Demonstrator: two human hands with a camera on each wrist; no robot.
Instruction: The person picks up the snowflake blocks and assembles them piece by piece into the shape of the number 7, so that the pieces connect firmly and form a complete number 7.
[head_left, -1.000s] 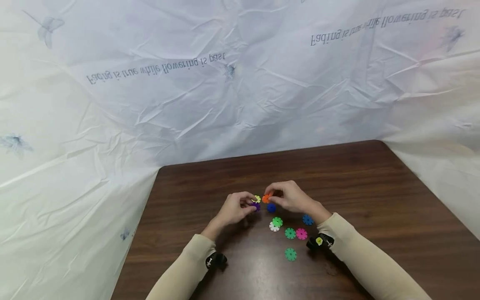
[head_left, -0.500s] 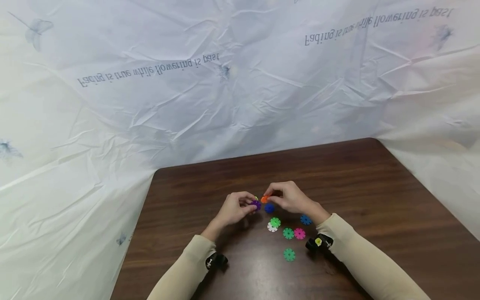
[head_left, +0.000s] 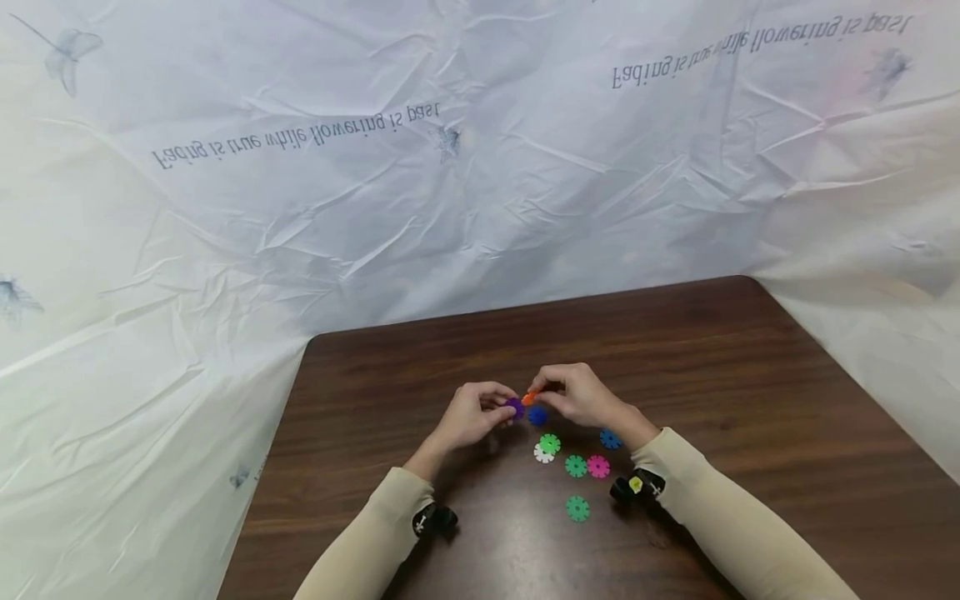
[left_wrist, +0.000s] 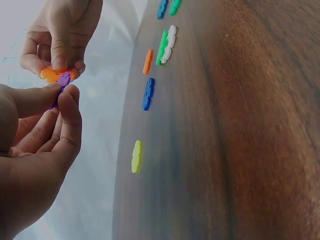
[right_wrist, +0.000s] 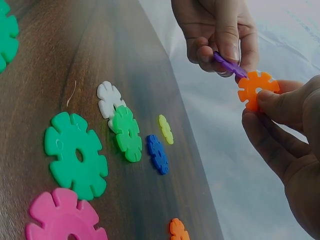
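Note:
Between thumb and fingertips, my left hand (head_left: 468,414) pinches a purple notched plastic disc (right_wrist: 229,65), a snowflake-type building piece. My right hand (head_left: 581,394) pinches an orange notched disc (right_wrist: 249,94) of the same kind. Both are held above the table. In both wrist views the two discs meet at their rims, set at an angle to each other; how deep their notches engage cannot be made out. Fingertips cover part of each disc. Just below the hands a blue disc (head_left: 537,415) lies on the table.
On the brown wooden table (head_left: 405,358) lie a yellow disc (left_wrist: 136,156), a light green disc (right_wrist: 127,132) overlapping a white one (right_wrist: 107,97), green discs (head_left: 577,508), a pink disc (head_left: 597,467), another orange disc (right_wrist: 178,230) and a second blue one (head_left: 611,438). A pale sheet (head_left: 480,208) hangs behind.
The purple and orange discs have come closer together, and the orange one has tilted more edge-on in the head view. The yellow disc has gone out of sight there.

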